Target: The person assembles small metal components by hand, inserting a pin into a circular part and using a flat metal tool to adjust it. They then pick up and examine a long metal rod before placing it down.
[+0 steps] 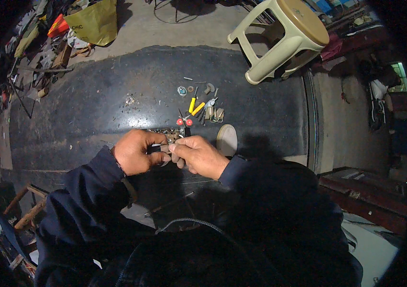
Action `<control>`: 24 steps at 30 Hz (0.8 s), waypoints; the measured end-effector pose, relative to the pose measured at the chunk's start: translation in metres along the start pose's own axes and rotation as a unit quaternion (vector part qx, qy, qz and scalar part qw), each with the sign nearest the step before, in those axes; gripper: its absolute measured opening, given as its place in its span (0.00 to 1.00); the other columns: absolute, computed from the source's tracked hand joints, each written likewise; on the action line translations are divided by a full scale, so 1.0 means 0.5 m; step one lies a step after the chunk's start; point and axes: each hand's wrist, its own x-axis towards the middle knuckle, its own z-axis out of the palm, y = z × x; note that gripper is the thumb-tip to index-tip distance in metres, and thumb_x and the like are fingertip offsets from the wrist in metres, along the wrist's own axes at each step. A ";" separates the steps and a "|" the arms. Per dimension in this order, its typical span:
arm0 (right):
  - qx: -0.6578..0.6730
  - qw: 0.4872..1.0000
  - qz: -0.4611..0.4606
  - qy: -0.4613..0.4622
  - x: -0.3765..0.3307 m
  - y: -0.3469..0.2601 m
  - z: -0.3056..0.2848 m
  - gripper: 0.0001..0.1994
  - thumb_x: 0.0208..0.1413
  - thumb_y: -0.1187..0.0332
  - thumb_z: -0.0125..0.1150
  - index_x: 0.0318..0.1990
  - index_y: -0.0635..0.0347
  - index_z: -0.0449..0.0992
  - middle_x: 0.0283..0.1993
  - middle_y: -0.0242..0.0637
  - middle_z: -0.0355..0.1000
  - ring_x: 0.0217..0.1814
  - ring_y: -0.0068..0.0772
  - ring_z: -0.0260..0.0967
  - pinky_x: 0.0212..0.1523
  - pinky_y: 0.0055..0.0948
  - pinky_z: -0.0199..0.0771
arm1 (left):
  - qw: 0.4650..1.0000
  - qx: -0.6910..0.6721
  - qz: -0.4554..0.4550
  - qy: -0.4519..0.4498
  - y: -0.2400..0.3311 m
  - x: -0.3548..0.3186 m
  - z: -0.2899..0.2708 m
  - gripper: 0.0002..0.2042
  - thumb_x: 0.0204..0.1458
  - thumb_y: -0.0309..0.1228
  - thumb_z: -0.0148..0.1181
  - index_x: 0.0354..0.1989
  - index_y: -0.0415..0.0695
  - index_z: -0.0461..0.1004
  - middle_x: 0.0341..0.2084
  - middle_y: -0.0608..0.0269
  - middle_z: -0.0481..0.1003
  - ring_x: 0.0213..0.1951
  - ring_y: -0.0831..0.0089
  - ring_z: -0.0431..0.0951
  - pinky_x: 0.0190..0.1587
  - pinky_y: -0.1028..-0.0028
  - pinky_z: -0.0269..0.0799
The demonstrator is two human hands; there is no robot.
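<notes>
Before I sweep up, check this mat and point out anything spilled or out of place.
Tiny bits lie strewn on the black mat, beyond the left hand. They look spilled: scattered in no order, while the yellow-handled tools lie grouped to their right.

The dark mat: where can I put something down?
The dark mat is bare right of the yellow-handled tools, below the stool, and between the scattered bits and its far edge. It's crowded from those tools down to the left hand and right hand.

A cream plastic stool point(303, 21) stands at the black mat's point(88, 100) far-right edge. Grey floor point(141, 26) extends beyond. Light reflects off the mat.
</notes>
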 end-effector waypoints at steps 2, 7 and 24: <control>0.013 1.000 0.008 0.003 0.000 0.003 -0.005 0.16 0.68 0.58 0.52 0.35 0.61 0.74 0.25 0.28 0.65 0.19 0.14 0.55 0.18 0.18 0.54 | 1.000 0.000 -0.007 0.011 -0.002 0.001 -0.003 0.09 0.52 0.28 0.65 0.39 0.40 0.77 0.26 0.49 0.77 0.29 0.64 0.77 0.36 0.67 0.72; -0.009 0.999 0.013 0.029 0.011 0.027 -0.014 0.13 0.67 0.62 0.51 0.43 0.64 0.75 0.35 0.33 0.70 0.31 0.20 0.66 0.28 0.20 0.68 | 0.994 -0.018 -0.067 0.087 -0.014 0.008 -0.041 0.08 0.56 0.30 0.62 0.35 0.38 0.73 0.22 0.54 0.73 0.26 0.70 0.71 0.33 0.68 0.68; 0.197 0.977 0.076 -0.032 -0.009 0.058 0.000 0.17 0.65 0.68 0.53 0.57 0.68 0.71 0.53 0.43 0.72 0.54 0.35 0.71 0.53 0.37 0.76 | 0.974 -0.095 -0.051 0.197 -0.021 0.011 -0.095 0.08 0.62 0.29 0.55 0.33 0.38 0.69 0.22 0.67 0.70 0.25 0.80 0.68 0.29 0.75 0.67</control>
